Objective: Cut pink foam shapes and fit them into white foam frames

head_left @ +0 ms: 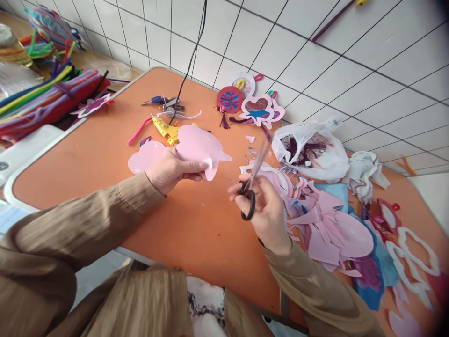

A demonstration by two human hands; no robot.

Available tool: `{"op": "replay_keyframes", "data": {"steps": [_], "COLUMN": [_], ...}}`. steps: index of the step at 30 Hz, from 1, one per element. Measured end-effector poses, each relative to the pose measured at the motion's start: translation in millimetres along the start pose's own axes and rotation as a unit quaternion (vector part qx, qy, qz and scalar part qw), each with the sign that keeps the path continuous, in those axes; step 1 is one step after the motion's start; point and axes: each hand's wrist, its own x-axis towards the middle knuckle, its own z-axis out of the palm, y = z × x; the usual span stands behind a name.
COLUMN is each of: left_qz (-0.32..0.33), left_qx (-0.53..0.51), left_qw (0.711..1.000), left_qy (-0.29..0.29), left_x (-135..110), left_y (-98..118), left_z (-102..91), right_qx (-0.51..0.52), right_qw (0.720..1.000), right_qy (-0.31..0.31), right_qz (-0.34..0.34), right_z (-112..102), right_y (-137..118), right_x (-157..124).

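Observation:
My left hand (177,169) pinches a pale pink foam or paper cutout (198,142) with a rounded, wavy outline, holding it above the orange table. Its lower edge curls up at my thumb. My right hand (263,201) grips scissors (251,192) by their black handles, with the blades pointing up and away from me, apart from the cutout. The blades are a little blurred. Another pink cutout (146,157) shows beyond my left wrist. Just behind the held piece lies a yellow glue gun (164,130), partly covered by it.
Pink scraps (322,224) pile up at the right, beside a white plastic bag (312,150) of dark threads. Finished round and cloud-shaped ornaments (257,110) lie by the tiled wall. Keys (171,104) and a black cord (191,65) are at the back; pipe cleaners (52,96) fill the left.

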Motion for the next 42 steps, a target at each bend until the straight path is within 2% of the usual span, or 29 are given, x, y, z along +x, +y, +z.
{"op": "replay_keyframes", "data": {"steps": [3,6,9,11,14,18,22,28,31,34,37,40,42], "left_qz": [-0.046,-0.056,-0.058,-0.066,-0.075,-0.076,-0.102,-0.006,0.013,0.026,0.036,0.046,0.043], "left_qx": [0.007,0.025,0.072,0.099,0.103,0.01,-0.041,-0.009,-0.021,-0.02,-0.003,0.028,0.052], "left_qw": [0.996,0.986,0.977,0.972,0.973,0.979,0.972,0.996,0.999,0.999,0.999,0.999,0.998], "left_qy": [-0.081,-0.152,-0.193,-0.202,-0.194,-0.187,-0.208,-0.091,-0.048,-0.03,-0.02,-0.011,-0.018], "left_x": [3.0,4.0,3.4,2.9,3.2,2.1,-7.8,-23.0,-22.6,-20.1,-17.8,-15.6,-13.8], "left_y": [-2.1,-5.4,-7.7,-8.7,-10.3,-12.9,-17.6,-35.7,-41.2,-40.9,-35.9,-26.9,-20.2], "left_z": [-3.2,-4.9,-4.7,-3.9,-2.9,-1.3,11.2,40.5,44.1,40.9,35.5,28.9,24.1], "right_qx": [0.049,0.097,0.123,0.14,0.159,0.186,0.222,0.223,0.228,0.211,0.155,0.083,-0.001], "right_qw": [0.998,0.995,0.989,0.986,0.984,0.976,0.96,0.957,0.956,0.962,0.976,0.98,0.988], "right_qy": [0.024,0.011,-0.001,0.004,0.036,0.111,0.172,0.182,0.18,0.167,0.152,0.168,0.101], "right_qz": [-0.006,0.033,0.077,0.089,0.067,0.02,0.021,0.045,0.045,0.042,0.022,-0.062,-0.115], "right_z": [-7.7,-12.9,-9.3,-3.9,2.7,4.6,7.7,23.2,29.7,29.4,15.7,-11.3,-31.0], "right_y": [-2.1,-3.0,-3.8,-3.9,-2.7,-0.2,1.7,4.7,3.7,3.6,6.5,6.6,0.9], "right_x": [12.9,22.7,25.9,25.3,24.0,24.7,23.8,16.6,12.6,12.0,18.1,26.4,28.9]}}
